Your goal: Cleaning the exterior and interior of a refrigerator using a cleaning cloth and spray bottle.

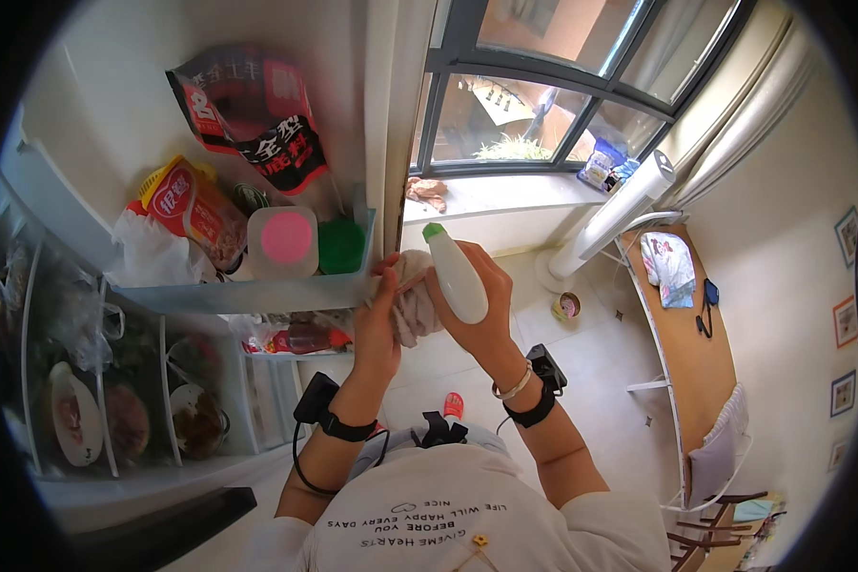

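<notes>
My right hand (pixel 475 300) grips a white bottle (pixel 456 275) with a green nozzle, which points up and to the left. Between my hands is a crumpled pale cloth (pixel 416 311), held by my left hand (pixel 377 325); some of its fingers are hidden. That hand is at the right end of a translucent refrigerator door shelf (pixel 293 297). In this shelf stand a red and black food pouch (pixel 279 154), an orange-red packet (pixel 193 207), a clear container with a pink top (pixel 284 242) and a green lid (pixel 342 247).
Refrigerator shelves with bowls (pixel 75 415) and bags are at left. Below the door shelf lies a red-labelled bottle (pixel 307 338). Ahead is a windowsill (pixel 500 194) with a brown cloth (pixel 426 193). A tower fan (pixel 611 214), a small tin (pixel 566 306) and a wooden-topped bench (pixel 676 343) are at right.
</notes>
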`<state>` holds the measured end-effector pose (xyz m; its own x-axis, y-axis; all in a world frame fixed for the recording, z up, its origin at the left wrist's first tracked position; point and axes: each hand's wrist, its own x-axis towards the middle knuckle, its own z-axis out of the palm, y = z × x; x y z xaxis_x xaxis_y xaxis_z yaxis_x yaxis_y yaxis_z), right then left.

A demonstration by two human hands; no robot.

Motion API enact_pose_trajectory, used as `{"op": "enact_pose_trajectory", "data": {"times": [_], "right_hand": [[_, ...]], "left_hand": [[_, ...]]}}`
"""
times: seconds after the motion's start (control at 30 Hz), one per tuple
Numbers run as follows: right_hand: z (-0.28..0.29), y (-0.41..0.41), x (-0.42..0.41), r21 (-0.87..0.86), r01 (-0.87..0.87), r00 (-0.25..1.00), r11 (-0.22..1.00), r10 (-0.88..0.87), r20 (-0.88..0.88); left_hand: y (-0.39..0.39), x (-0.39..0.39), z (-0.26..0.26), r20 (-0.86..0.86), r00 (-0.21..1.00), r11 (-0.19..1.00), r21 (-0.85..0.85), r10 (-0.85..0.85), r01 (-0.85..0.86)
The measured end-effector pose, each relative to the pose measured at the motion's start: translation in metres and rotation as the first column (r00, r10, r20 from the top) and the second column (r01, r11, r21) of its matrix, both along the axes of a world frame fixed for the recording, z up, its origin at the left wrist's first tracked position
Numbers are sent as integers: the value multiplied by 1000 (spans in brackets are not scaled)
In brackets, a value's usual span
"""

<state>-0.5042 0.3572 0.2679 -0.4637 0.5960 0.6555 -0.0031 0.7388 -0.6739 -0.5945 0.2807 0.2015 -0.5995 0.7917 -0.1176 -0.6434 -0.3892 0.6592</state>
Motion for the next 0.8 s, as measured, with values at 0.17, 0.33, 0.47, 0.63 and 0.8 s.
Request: {"op": "enact_pose_trajectory", "data": {"times": [0.17, 0.33, 0.47, 0.63, 0.8], "right_hand": [[3, 12, -3, -40, -9, 999, 999, 11, 36], [10, 18, -5, 59, -62, 996, 996, 58, 67], [19, 21, -6, 106, -83, 994, 991, 74, 86], [30, 27, 3, 99, -127, 973, 987, 105, 205], [38, 24, 0, 143, -158, 963, 977, 120, 242]], "left_hand": [[4, 14, 9, -31, 997, 997, 35, 67, -66], [8, 27, 15, 19, 993, 985, 127, 116, -118], [3, 25, 15, 57, 997, 991, 123, 53, -60], [3, 17, 35, 342, 932, 948, 319, -120, 5], [4, 14, 35, 347, 926, 903, 429, -150, -14]]}}
